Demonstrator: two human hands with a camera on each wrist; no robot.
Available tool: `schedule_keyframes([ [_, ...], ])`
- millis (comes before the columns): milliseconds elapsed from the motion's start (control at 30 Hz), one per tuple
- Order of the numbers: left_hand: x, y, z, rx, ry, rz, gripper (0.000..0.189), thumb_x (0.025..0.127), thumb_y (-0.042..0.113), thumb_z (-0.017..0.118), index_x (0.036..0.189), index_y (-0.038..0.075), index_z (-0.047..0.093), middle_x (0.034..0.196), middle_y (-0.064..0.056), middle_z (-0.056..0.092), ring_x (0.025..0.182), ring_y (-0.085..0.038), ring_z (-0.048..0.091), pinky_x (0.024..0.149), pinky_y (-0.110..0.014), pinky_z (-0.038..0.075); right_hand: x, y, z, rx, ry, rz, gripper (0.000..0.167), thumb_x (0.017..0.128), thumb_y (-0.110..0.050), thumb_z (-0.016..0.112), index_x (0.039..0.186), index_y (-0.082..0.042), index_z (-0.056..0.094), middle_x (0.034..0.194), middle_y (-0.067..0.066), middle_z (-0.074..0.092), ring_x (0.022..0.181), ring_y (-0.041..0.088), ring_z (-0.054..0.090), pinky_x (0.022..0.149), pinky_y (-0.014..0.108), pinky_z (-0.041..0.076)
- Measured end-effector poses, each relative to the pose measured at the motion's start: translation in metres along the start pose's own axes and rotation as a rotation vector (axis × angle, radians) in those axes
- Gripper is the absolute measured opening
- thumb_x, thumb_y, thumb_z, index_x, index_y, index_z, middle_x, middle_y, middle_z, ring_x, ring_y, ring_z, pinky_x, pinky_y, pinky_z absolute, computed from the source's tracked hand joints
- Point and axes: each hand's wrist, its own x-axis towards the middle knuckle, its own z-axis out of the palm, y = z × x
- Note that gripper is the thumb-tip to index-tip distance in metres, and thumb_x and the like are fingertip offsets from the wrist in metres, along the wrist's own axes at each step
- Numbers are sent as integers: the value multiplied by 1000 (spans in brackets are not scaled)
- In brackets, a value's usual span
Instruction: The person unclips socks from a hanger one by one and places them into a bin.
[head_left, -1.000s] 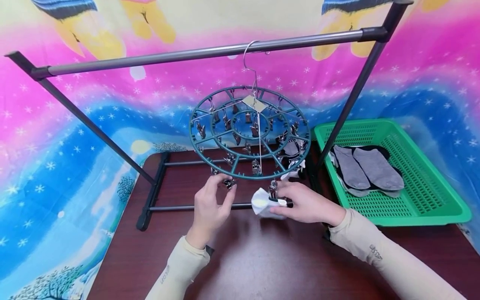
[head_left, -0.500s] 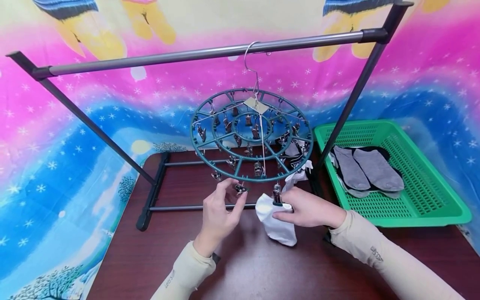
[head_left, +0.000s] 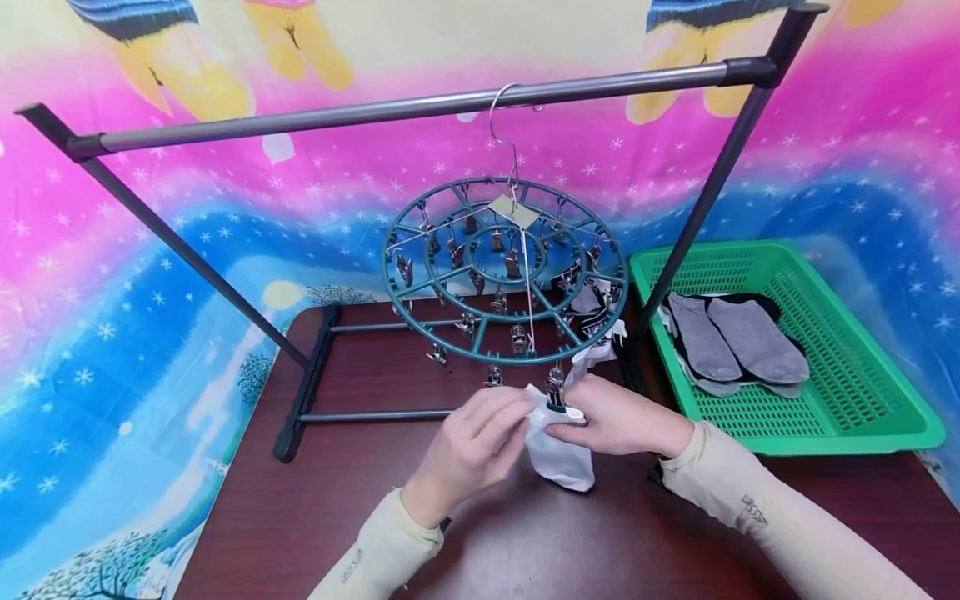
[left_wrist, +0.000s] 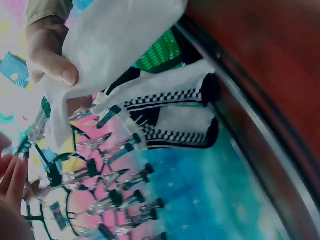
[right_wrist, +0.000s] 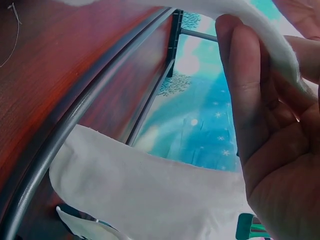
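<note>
A white sock (head_left: 561,454) hangs by its cuff from a metal clip (head_left: 555,387) at the front of a round green hanger (head_left: 480,350). My right hand (head_left: 630,417) pinches the cuff's right side, its thumb in front; the right wrist view shows the white cloth (right_wrist: 280,45) between its fingers and thumb. My left hand (head_left: 476,446) has bent fingers at the cuff's left edge; whether they pinch it is hidden. Beside it, a loose clip (head_left: 493,377) dangles. Black-and-white patterned socks (left_wrist: 170,132) hang from clips in the left wrist view.
A dark metal rack (head_left: 420,107) carries the hanger by a wire hook (head_left: 495,125). At the right, a green basket (head_left: 877,350) holds grey socks (head_left: 757,337) and dark ones. The reddish-brown table (head_left: 255,517) lies below, with a patterned cloth (head_left: 150,350) behind.
My left hand has let go of a clip and moved right to the white sock's cuff. The right hand stays at the cuff, and the sock now hangs down longer than a second ago.
</note>
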Motion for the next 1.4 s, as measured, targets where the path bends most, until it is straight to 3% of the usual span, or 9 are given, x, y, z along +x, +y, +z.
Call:
schedule_keyframes([
  [100, 7, 3, 4, -35, -125, -45, 36, 96, 6, 67, 131, -2, 64, 128, -15, 69, 121, -25, 67, 107, -32, 53, 0, 1, 0, -6, 18, -32, 18, 94, -12, 75, 78, -17, 67, 65, -18, 50, 63, -6, 45, 59, 17, 44],
  [233, 14, 3, 9, -28, -166, -260, 40, 100, 17, 68, 136, 2, 62, 131, -10, 69, 122, -21, 66, 106, -32, 53, -1, 1, -1, -13, 4, -12, 21, 94, -15, 77, 75, -17, 66, 63, -17, 47, 61, -6, 43, 57, 18, 41],
  [367, 19, -1, 14, -136, -241, -473, 42, 105, 27, 62, 142, 7, 60, 136, -6, 68, 124, -20, 64, 105, -36, 53, -2, 1, -2, -17, -25, 38, 30, 93, -17, 78, 68, -17, 60, 58, -17, 36, 55, -5, 36, 52, 18, 34],
  [467, 22, -4, 19, -262, -351, -620, 42, 107, 32, 58, 144, 12, 60, 139, -3, 67, 128, -19, 63, 107, -37, 51, -2, 1, 0, -32, -24, 41, 7, 92, -17, 79, 94, -14, 72, 76, -14, 58, 68, -2, 48, 62, 20, 43],
  [567, 24, -7, 24, -342, -411, -712, 38, 107, 33, 57, 138, 11, 66, 132, -3, 71, 124, -16, 65, 105, -35, 52, -3, 0, 1, -50, -16, 39, 43, 92, -18, 79, 131, -10, 66, 119, -2, 69, 97, 6, 60, 83, 27, 54],
  [633, 27, -7, 25, -376, -407, -729, 35, 106, 31, 59, 132, 10, 70, 127, -3, 74, 117, -14, 68, 101, -32, 54, -5, 0, 2, -45, -15, 52, 56, 92, -19, 80, 143, -9, 59, 136, 2, 63, 108, 9, 60, 90, 30, 54],
  [800, 30, -8, 25, -393, -354, -719, 27, 102, 28, 66, 121, 10, 74, 108, 1, 78, 97, -10, 68, 85, -25, 54, -11, 4, -2, 29, -63, 123, 38, 94, -23, 78, 127, -9, 67, 104, -5, 72, 84, 2, 61, 73, 23, 55],
  [1100, 27, -11, 14, -343, -237, -751, 21, 98, 26, 73, 113, 12, 78, 103, 3, 77, 106, -10, 70, 90, -30, 54, -28, 18, -8, 92, -105, 214, 19, 99, -33, 71, 102, -13, 72, 82, -11, 68, 70, 0, 58, 63, 23, 52],
  [1400, 21, -12, 11, -332, -190, -771, 21, 96, 24, 76, 112, 11, 79, 103, 0, 79, 112, -14, 70, 93, -39, 56, -38, 20, -13, 124, -87, 242, 24, 102, -36, 67, 108, -13, 69, 87, -11, 67, 77, 1, 60, 67, 23, 53],
])
